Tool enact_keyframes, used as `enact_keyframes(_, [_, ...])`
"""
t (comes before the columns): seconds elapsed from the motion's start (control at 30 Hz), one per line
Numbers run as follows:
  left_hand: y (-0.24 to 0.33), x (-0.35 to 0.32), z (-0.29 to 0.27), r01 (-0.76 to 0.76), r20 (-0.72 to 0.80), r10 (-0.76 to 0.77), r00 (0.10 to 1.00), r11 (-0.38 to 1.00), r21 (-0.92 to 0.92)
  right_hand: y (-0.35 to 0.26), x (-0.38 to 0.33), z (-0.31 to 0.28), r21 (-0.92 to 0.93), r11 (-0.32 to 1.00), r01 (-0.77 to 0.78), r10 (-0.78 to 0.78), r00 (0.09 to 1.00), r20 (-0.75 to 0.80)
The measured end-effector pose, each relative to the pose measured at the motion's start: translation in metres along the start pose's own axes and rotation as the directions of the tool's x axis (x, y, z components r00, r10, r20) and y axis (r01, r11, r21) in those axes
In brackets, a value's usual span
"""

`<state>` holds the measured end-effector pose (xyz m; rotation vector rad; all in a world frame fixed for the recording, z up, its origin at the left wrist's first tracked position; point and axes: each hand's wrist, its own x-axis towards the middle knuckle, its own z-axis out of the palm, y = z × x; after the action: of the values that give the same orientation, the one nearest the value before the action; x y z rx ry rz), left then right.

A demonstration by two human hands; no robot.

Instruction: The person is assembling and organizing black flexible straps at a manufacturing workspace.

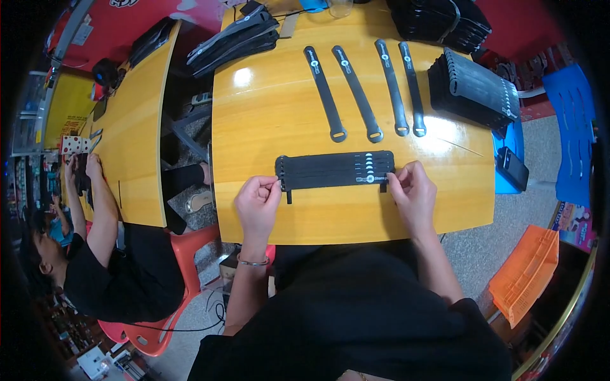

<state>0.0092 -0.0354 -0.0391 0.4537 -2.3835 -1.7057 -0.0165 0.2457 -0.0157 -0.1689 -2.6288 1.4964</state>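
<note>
In front of me on the table lies a flat set of black straps [324, 170], side by side, with slotted, white-printed ends at the right. My left hand [257, 200] pinches the set's left end between thumb and fingers. At the right end, my right hand [413, 193] is closed on the lower corner. Two short black tabs stick out below the set, one near each hand. Farther back, several single black straps [359, 95] are laid out apart, their slotted ends toward me. A thick stack of similar strap sets [476, 82] stands at the right.
The yellow table [254, 140] ends close to my body. A phone [512, 168] rests on something blue beyond its right edge. More black bundles [235, 38] lie at the back. An orange crate [524, 273] is on the right; a co-worker [121, 273] sits at another table, left.
</note>
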Motion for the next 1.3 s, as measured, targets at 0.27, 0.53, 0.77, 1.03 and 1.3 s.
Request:
enact_keyframes(0.27, [-0.004,0.000,0.001,0.005,-0.004,-0.005,1.000,1.000,-0.024,0.002,0.000,0.000,-0.004,1.000,-0.006,0.006,1.000,0.006])
enact_keyframes(0.53, [-0.003,-0.001,-0.001,0.016,0.005,-0.016,1.000,1.000,0.002,0.003,0.000,0.001,0.002,1.000,-0.008,0.008,1.000,0.007])
enact_keyframes(0.77, [0.000,-0.001,0.000,0.012,0.008,-0.012,1.000,1.000,0.009,0.005,0.000,0.002,-0.023,0.999,0.024,-0.025,1.000,-0.004])
enact_keyframes(1.03, [0.003,-0.001,0.000,0.017,0.016,-0.018,1.000,1.000,0.011,0.001,0.000,0.000,-0.046,0.999,0.010,-0.010,1.000,0.004])
enact_keyframes(1.3, [0.005,-0.002,0.002,0.016,0.007,-0.016,1.000,1.000,-0.019,0.001,-0.001,0.001,-0.051,0.999,-0.003,0.003,1.000,0.000])
